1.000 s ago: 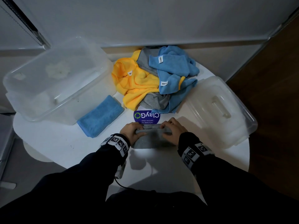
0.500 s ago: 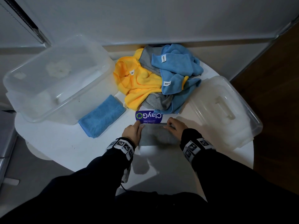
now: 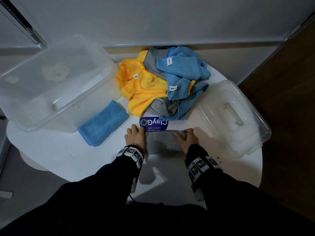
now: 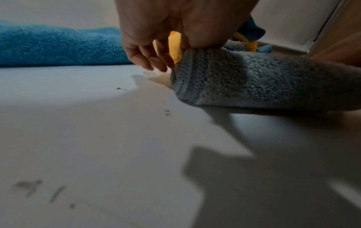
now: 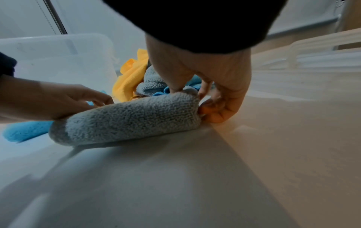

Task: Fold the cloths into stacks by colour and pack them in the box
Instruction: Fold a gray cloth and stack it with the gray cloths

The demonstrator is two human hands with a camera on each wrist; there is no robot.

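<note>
A folded grey cloth (image 3: 162, 142) lies on the white round table (image 3: 68, 159) in front of me. My left hand (image 3: 136, 135) holds its left end; in the left wrist view the thumb (image 4: 195, 38) sits on top of the grey cloth (image 4: 254, 80) and the fingers (image 4: 148, 60) curl down beside it. My right hand (image 3: 186, 137) pinches the right end, with the thumb on top and the fingers (image 5: 216, 111) curled round the end of the grey cloth (image 5: 126, 117). A folded blue cloth (image 3: 104, 123) lies to the left, next to the clear box (image 3: 95, 99).
A loose pile lies at the back of the table: yellow cloth (image 3: 143, 89), blue cloths (image 3: 182, 70) and grey cloth (image 3: 162, 106). The clear lid (image 3: 228, 116) lies at the right. A purple sticker (image 3: 153, 124) shows just beyond the grey cloth. The table edge curves close on my side.
My hands have slid apart along the far edge of the grey cloth, from its middle to its two ends. The cloth now lies flatter and squarer.
</note>
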